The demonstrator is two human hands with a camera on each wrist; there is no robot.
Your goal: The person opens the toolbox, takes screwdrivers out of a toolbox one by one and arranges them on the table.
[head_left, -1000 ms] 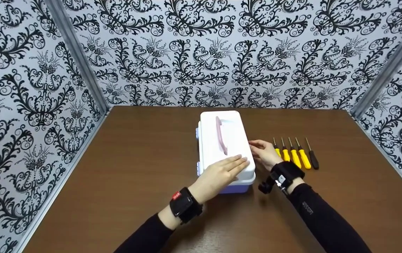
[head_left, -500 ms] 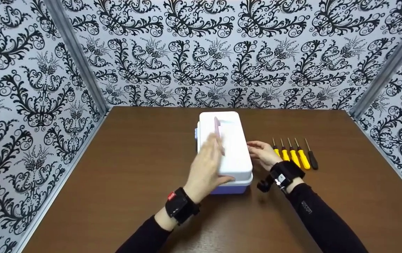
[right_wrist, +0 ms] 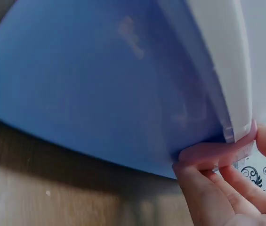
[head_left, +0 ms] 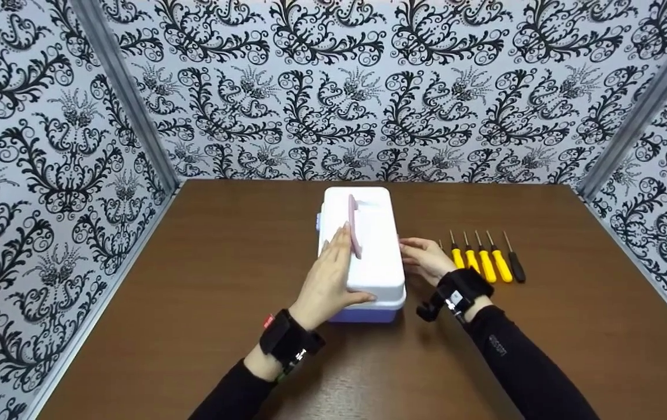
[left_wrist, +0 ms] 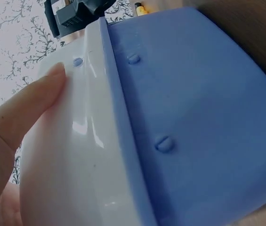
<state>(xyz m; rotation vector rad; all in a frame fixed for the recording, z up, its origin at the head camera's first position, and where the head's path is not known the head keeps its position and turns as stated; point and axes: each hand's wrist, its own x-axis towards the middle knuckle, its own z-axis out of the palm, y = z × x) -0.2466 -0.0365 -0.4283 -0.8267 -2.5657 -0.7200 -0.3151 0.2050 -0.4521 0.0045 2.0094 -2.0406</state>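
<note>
Both hands are on the box (head_left: 362, 251), a white-lidded case with a blue base sitting between them on the brown table (head_left: 193, 291). Its long axis runs straight away from the person, one short end toward the forearms, the other toward the patterned back wall (head_left: 333, 87). The pink handle (head_left: 354, 224) lies along that same line on top of the lid, just beyond the left fingertips.

The left hand (head_left: 330, 280) lies flat on the lid's left half, fingers straight and together, pointing away along the box, thumb stretched across the near end (the left wrist view shows that thumb pressed against the white lid just above the blue base). It presses rather than grips.

The right hand (head_left: 424, 259) is at the box's right side, fingers curled in against it. In the right wrist view the fingertips (right_wrist: 203, 157) pinch a small pinkish latch at the seam where lid meets base.

Just beyond the right hand lies a row of screwdrivers (head_left: 482, 262), yellow-handled ones and a black one, side by side, tips pointing away, parallel to the box.
</note>
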